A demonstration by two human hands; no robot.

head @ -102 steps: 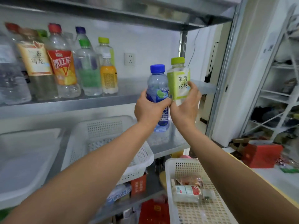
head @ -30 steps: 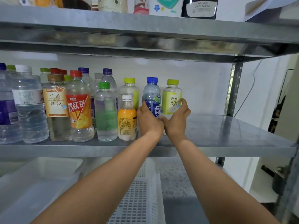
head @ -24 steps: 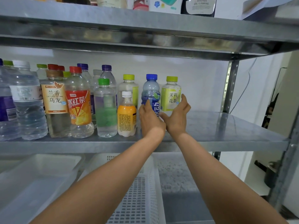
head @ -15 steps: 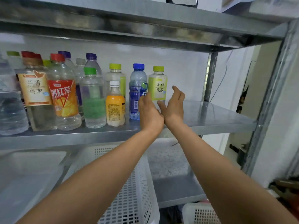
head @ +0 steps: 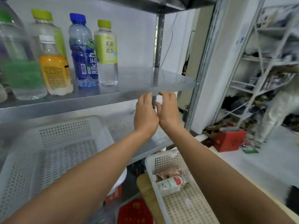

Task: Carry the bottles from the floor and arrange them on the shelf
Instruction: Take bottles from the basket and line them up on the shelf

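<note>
The metal shelf (head: 145,81) took up most of my view, its right part bare. Under it sat the large white basket (head: 64,135), and lower right the smaller white basket (head: 186,207). The bottles stood upright at the shelf's left: an orange bottle (head: 55,73) near the front, then the blue-capped bottle (head: 83,50), and just beside it the green-labelled tea bottle (head: 106,50) closing the row. My 2 hands hung just below the shelf's front edge, well to the right of that row. My left hand (head: 145,113) and right hand (head: 168,110) met at the heels, fingers loose and straight, grasping nothing. A small red-and-white bottle (head: 171,183) lay on its side in the smaller basket; whether more waited on the floor I could not tell.

I judged this pair placed and the next fetch due. To do it well I should bring my hands down clear of the shelf edge, grip each next bottle round its body, 1 per hand, carry them upright, and set them on the bare metal right of the tea bottle without nudging the row.
</note>
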